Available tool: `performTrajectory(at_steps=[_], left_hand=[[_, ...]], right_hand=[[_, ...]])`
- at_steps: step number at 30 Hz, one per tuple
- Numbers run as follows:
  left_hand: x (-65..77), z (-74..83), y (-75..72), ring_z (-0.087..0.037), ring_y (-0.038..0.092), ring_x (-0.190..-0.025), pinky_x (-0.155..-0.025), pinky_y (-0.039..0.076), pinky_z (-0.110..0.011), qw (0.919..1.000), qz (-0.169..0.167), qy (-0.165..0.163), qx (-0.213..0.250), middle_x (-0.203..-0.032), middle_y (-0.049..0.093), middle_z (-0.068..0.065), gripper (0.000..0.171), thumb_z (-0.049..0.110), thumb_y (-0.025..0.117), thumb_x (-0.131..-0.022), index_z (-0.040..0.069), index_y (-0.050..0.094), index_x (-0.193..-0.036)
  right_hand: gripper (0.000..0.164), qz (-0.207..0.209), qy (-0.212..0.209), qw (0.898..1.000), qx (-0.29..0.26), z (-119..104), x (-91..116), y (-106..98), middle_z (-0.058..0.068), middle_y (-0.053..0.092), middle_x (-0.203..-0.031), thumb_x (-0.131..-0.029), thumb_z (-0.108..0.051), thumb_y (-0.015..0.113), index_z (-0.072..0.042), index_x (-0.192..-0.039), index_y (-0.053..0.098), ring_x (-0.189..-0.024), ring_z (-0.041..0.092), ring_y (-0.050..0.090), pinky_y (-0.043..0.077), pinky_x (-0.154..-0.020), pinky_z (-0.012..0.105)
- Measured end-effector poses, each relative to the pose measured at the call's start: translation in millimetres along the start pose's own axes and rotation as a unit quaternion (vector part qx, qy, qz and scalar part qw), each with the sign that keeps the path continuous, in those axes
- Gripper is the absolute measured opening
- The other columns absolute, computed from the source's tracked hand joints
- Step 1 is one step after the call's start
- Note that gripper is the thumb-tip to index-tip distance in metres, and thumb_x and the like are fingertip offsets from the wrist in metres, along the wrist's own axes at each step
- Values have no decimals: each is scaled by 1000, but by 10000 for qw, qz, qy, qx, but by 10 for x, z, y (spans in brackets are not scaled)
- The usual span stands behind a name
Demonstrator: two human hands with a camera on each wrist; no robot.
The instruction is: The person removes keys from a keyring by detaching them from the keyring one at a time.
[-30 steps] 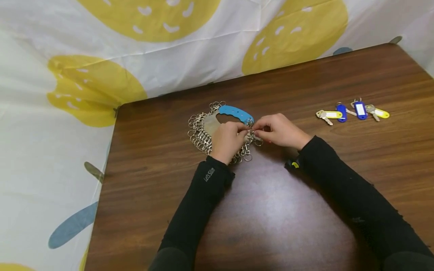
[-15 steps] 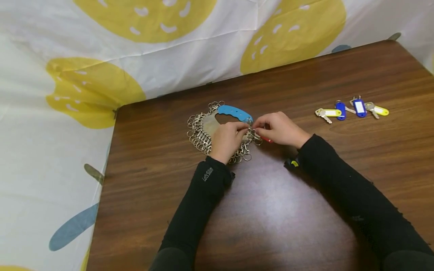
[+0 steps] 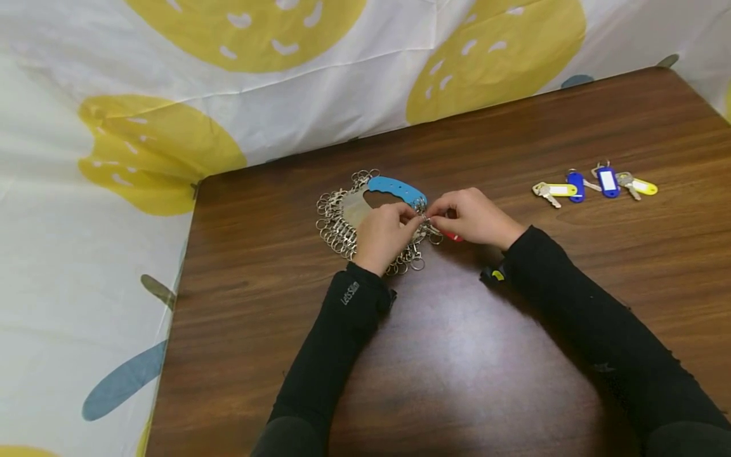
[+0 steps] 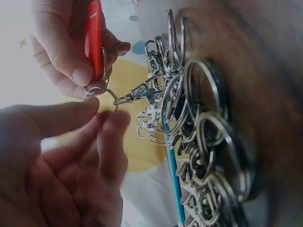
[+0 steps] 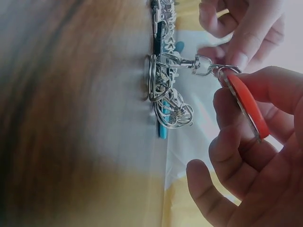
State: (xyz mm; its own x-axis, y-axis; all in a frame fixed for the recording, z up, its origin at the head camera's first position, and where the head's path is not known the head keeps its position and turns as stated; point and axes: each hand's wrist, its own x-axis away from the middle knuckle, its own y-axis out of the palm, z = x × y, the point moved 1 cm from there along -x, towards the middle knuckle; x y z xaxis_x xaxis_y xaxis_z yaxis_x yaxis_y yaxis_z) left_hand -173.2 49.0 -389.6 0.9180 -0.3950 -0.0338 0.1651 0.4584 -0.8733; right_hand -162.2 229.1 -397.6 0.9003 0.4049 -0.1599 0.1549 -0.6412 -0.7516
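A metal key holder with a blue handle (image 3: 396, 189) lies on the table, hung with several swivel clasps and split rings (image 3: 341, 236). My left hand (image 3: 379, 238) pinches a small split ring (image 4: 113, 97) between thumb and finger; a swivel clasp (image 4: 142, 91) from the holder links to it. My right hand (image 3: 471, 219) holds a red key tag (image 5: 251, 106) at the same ring, with the fingers of both hands nearly meeting. Along the tag's underside runs a thin metal edge, perhaps a key, mostly hidden by the fingers.
To the right lie several keys with tags: a yellow tag (image 3: 562, 191), a blue tag (image 3: 577, 189), another blue tag (image 3: 608, 184) and another yellow tag (image 3: 644, 188). Behind the brown wooden table (image 3: 263, 254) hangs a patterned white cloth (image 3: 320, 108).
Both hands stay at the holder's right end with only small finger movements. More of the red tag shows below the right hand than one second ago.
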Motion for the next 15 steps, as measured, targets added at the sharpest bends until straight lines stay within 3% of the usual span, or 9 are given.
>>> performTrajectory(at_steps=[4,9,15], left_hand=[[2,21,0,-12,58,-62,-52,36,-22,9993,-117,352,41,-96,73,3,22,31,58,-92,21,72,-105],[7,12,6,-12,66,-76,-60,45,-22,9990,-88,385,214,-97,74,3,23,36,62,-91,20,73,-102],[2,24,-4,-12,64,-71,-56,41,-22,9994,15,334,24,-93,74,5,17,30,63,-90,20,75,-97]], right_hand=[[13,28,-26,10000,40,-11,3,-2,8,73,-94,-90,-12,63,-8,-97,74,-86,20,66,51,-79,38],[14,-29,-23,10000,54,-12,5,-7,10,73,-96,-91,-13,63,-7,-98,73,-88,23,67,51,-81,41],[15,-52,-24,9999,109,-20,8,-8,10,72,-95,-91,-14,63,-7,-100,73,-87,23,66,52,-79,41]])
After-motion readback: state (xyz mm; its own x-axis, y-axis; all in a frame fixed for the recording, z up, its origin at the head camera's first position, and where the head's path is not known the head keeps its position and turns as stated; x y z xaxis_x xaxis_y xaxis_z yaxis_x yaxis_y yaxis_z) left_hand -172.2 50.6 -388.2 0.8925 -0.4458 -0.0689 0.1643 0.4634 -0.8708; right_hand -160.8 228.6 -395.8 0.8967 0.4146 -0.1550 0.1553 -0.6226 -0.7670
